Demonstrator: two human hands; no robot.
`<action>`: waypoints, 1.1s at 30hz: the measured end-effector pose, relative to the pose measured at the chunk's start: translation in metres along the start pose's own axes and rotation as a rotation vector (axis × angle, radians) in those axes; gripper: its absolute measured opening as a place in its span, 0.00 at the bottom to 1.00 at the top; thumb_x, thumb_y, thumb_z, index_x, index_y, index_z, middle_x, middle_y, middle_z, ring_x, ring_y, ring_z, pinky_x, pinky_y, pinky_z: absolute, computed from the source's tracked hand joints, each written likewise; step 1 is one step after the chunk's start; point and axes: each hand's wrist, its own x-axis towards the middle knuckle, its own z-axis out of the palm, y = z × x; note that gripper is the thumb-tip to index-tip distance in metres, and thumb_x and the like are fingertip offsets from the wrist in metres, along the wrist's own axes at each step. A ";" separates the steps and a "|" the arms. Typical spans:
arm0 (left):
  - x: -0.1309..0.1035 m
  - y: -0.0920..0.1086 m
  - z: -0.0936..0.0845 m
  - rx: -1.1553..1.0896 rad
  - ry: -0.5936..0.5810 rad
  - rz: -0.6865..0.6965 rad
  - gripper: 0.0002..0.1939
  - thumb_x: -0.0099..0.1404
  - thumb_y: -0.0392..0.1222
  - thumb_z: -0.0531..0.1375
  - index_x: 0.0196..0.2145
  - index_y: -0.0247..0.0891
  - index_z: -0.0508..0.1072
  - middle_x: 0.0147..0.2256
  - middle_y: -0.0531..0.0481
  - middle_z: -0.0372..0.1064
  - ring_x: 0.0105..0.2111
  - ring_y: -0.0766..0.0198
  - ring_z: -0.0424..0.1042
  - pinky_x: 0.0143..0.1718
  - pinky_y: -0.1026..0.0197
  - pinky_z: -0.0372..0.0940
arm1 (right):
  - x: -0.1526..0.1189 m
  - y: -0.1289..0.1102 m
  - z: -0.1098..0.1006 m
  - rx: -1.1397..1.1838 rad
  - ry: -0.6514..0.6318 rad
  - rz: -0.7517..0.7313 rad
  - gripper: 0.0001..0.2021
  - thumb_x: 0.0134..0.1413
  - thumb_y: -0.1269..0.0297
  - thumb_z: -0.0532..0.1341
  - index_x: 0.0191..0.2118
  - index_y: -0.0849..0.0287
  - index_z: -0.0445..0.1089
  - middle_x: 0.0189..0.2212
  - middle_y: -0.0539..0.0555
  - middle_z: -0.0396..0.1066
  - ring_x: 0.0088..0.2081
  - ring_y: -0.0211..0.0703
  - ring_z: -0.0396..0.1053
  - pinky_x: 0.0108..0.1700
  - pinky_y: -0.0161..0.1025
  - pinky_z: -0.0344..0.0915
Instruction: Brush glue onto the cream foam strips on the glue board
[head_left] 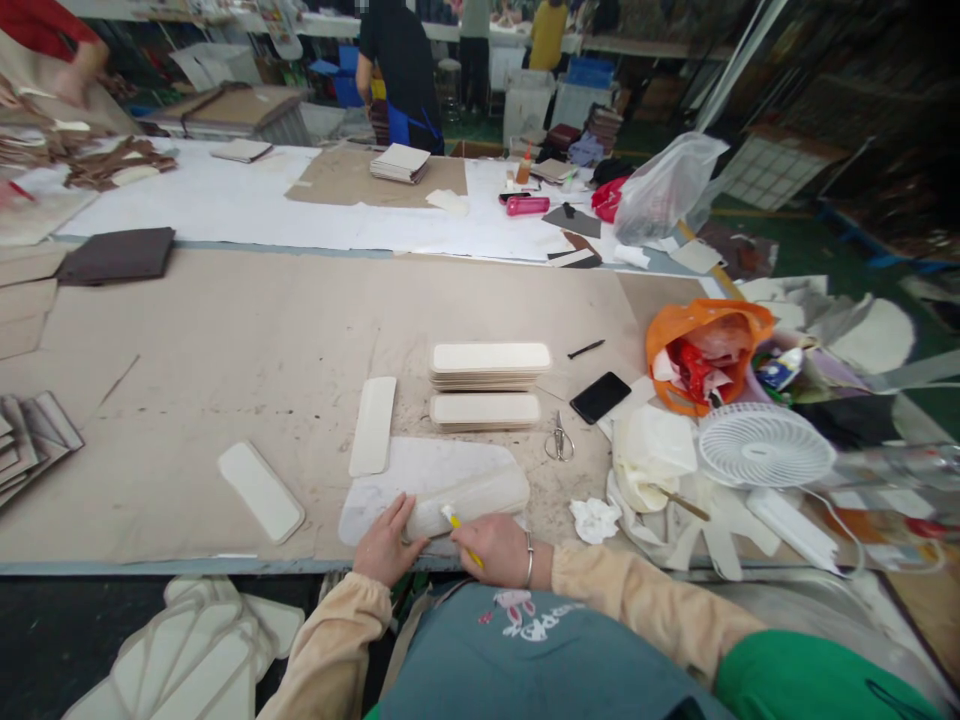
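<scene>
My right hand is closed around a small yellow-handled brush. The brush's white tip touches a long, pale, rounded strip near the table's front edge. At that strip's left end, my left hand lies with fingers stretched out and thumb apart, pressing on it. Under the strip is a whitish sheet with a rounded outline. One cream strip lies at the sheet's upper left, and another cream strip rests farther left. Beyond the sheet are two stacks of similar strips, a near stack and a taller far stack.
Right of the stacks are scissors, a phone, a black pen, crumpled tissue, a white tub, a white fan and an orange bag. More cream pieces lie below the table edge. People stand beyond the tables.
</scene>
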 end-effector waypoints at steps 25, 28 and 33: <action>-0.001 -0.001 0.000 -0.049 -0.012 -0.013 0.36 0.51 0.47 0.61 0.57 0.39 0.57 0.58 0.43 0.54 0.55 0.55 0.58 0.54 0.53 0.58 | 0.022 0.012 0.026 0.916 0.115 0.417 0.11 0.52 0.65 0.54 0.38 0.59 0.71 0.18 0.46 0.67 0.21 0.32 0.64 0.26 0.29 0.63; -0.002 -0.003 0.002 -0.047 -0.002 -0.014 0.36 0.52 0.49 0.61 0.57 0.39 0.57 0.58 0.43 0.54 0.55 0.55 0.58 0.54 0.53 0.58 | 0.017 0.023 0.024 0.925 0.154 0.486 0.11 0.51 0.65 0.55 0.37 0.59 0.72 0.17 0.46 0.67 0.20 0.32 0.64 0.25 0.29 0.62; -0.001 -0.003 0.001 -0.043 -0.004 -0.023 0.35 0.52 0.48 0.61 0.57 0.40 0.57 0.58 0.44 0.55 0.55 0.55 0.58 0.55 0.53 0.57 | -0.001 0.030 0.007 0.996 0.197 0.570 0.11 0.51 0.64 0.55 0.37 0.60 0.71 0.17 0.46 0.66 0.18 0.31 0.62 0.22 0.27 0.61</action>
